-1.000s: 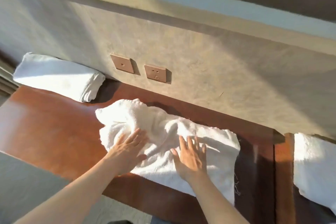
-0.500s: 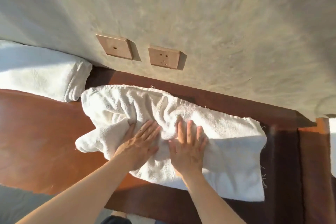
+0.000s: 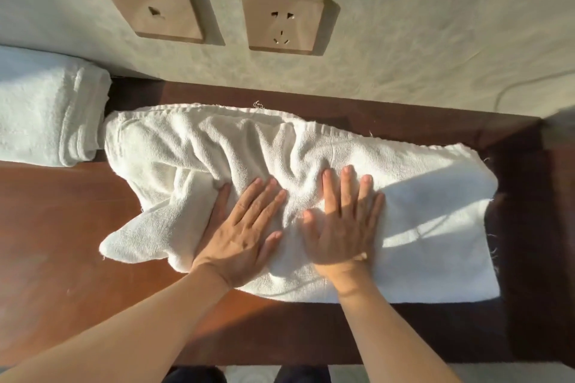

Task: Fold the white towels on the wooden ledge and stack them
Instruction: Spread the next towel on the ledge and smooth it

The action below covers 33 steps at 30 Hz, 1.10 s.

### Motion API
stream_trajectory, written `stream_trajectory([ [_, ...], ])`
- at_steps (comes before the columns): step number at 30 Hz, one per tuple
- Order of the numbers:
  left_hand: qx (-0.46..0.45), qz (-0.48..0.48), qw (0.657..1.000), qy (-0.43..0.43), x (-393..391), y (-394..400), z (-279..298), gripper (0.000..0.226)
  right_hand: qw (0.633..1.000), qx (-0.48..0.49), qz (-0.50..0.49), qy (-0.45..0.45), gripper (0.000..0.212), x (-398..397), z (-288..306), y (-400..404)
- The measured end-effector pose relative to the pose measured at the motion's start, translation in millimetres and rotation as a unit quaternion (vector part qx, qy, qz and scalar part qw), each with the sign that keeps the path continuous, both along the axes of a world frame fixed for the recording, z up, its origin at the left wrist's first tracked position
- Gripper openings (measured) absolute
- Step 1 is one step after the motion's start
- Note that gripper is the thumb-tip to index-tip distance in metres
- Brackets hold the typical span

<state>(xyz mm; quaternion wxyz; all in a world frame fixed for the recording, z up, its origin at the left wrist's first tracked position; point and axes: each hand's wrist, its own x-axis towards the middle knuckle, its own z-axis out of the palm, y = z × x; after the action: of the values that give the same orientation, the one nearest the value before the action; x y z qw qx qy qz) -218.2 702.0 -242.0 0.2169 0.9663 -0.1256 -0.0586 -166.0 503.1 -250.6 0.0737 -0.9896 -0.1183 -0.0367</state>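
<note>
A crumpled white towel (image 3: 420,211) lies spread across the wooden ledge (image 3: 62,227), its far edge near the wall and one corner trailing off to the lower left. My left hand (image 3: 242,230) presses flat on the towel's wrinkled middle, fingers straight and spread. Beside it my right hand (image 3: 342,224) lies flat on the towel too, fingers straight, pointing toward the wall. A folded white towel (image 3: 40,112) sits at the far left of the ledge, touching the spread towel's left end.
Two tan wall sockets (image 3: 217,9) are set in the plaster wall just above the ledge. The ledge's right part lies in dark shadow (image 3: 522,227). Its near edge runs along the bottom, with floor below.
The view has come closer and lower over the towel. Both hands have slid together onto the towel's middle, and the towel lies more spread toward the wall and the folded towel.
</note>
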Motion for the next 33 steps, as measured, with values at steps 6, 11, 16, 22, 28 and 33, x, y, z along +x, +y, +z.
stream_trajectory([
  [6,0.018,0.003,1.0,0.013,-2.9,3.0,-5.0,0.06,0.999,-0.025,0.002,0.039,0.078,7.6,1.9,0.6],
  [11,0.079,0.019,0.996,0.03,-6.9,-1.6,-4.5,0.06,0.999,-0.013,0.008,0.046,0.074,5.6,3.8,-5.9],
  [16,0.132,0.04,0.99,0.026,-29.9,-26.8,1.3,0.064,0.996,-0.024,0.029,0.084,0.073,-12.6,2.1,-34.8],
  [22,0.076,0.025,0.996,0.035,-57.7,-42.6,14.8,0.061,0.994,-0.029,-0.001,0.11,0.072,-25.1,8.9,-55.7],
  [28,0.106,0.145,0.983,0.026,-45.9,40.9,17.7,0.061,0.991,0.108,0.028,0.075,0.066,-57.2,30.5,55.2],
  [33,0.165,0.146,0.972,0.082,-45.1,79.2,2.8,0.069,0.991,0.007,0.067,0.118,0.066,-69.3,12.3,101.5],
])
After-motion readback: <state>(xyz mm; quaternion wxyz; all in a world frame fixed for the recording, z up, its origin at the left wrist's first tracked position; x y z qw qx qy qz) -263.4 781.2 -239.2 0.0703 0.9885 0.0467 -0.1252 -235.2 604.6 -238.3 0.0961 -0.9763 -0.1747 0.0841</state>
